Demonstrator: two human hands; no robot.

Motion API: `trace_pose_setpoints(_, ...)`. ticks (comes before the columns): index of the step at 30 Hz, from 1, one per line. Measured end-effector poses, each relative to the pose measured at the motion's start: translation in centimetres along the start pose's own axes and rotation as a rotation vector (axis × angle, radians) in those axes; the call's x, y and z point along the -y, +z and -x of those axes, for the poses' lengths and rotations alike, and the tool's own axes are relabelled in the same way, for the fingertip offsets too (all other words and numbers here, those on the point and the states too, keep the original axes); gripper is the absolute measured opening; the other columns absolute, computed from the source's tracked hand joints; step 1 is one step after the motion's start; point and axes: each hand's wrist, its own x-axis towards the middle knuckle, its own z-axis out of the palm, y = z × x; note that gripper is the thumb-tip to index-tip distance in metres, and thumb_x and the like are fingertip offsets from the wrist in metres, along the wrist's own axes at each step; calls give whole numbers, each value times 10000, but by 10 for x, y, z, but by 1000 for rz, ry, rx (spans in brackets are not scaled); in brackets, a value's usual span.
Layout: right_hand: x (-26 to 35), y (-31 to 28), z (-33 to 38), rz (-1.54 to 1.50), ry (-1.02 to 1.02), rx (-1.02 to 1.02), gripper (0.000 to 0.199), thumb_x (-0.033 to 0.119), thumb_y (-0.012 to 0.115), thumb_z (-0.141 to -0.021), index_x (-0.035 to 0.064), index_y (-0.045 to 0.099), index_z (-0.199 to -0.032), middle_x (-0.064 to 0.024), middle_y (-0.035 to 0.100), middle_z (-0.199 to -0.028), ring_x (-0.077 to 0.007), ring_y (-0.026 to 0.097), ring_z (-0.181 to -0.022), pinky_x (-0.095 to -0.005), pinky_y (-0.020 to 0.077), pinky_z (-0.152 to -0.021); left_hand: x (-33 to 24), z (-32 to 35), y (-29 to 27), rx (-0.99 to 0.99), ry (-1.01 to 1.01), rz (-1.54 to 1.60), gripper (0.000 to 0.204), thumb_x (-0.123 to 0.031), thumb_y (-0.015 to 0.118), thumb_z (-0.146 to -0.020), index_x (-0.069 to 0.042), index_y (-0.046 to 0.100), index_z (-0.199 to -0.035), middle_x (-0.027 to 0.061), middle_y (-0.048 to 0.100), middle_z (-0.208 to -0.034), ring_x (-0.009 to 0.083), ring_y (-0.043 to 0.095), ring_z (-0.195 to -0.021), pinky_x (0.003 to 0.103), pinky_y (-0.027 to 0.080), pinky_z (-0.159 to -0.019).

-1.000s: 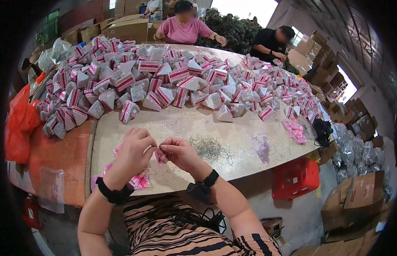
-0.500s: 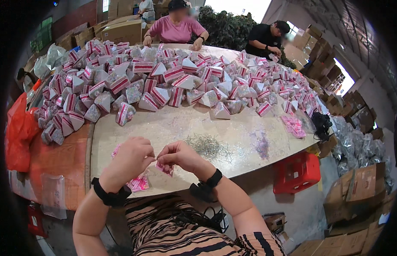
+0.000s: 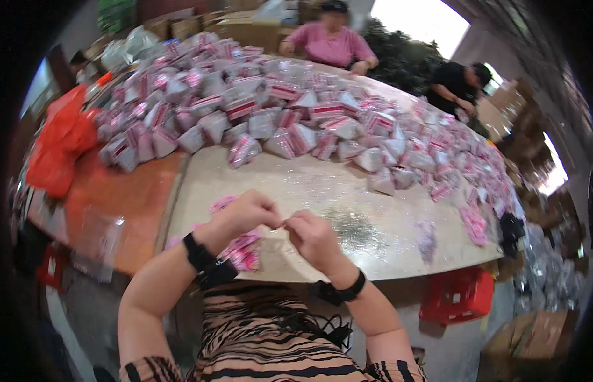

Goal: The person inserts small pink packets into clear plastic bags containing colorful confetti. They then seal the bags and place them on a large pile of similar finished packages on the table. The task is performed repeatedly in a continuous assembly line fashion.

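Note:
My left hand and my right hand meet fingertip to fingertip above the near edge of the pale table. Both are closed in a pinch. Whatever sits between the fingertips is too small and blurred to make out. Pink printed pieces lie beside and partly under my left wrist, with another pink piece just beyond my left forearm. Right of my right hand is a loose heap of thin silvery strips. Each wrist wears a black band.
A large pile of clear-wrapped wedge-shaped packs with pink stripes covers the far side. At left are an orange bag and a clear plastic bag. A red crate stands below the right edge. Two people work across the table.
The view has swung and blurred, moving the scene rightward. A pink piece showed at my right fingertips before; now none is visible there. My hands have come together at the fingertips.

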Motion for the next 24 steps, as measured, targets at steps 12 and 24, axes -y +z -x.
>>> trace_pose_setpoints(12,-25,-3,-2,-14,217,-156,44,-26,636,-762,8,611,-775,-114,601,-700,-249,597,-588,-320,482,-543,42,-109,-80,-875,207,-1138,592,-346,740,-747,-52,528,-1214,220,603,-1054,380,621,-926,452,505,-818)
trace_pose_setpoints(24,-16,-13,-19,-250,364,-157,30,-6,630,-789,-24,637,-813,-133,632,-720,-212,636,-615,-290,495,-569,44,-93,-107,-539,192,-399,744,-188,823,-646,-42,442,-1268,189,636,-924,317,650,-882,414,536,-726)
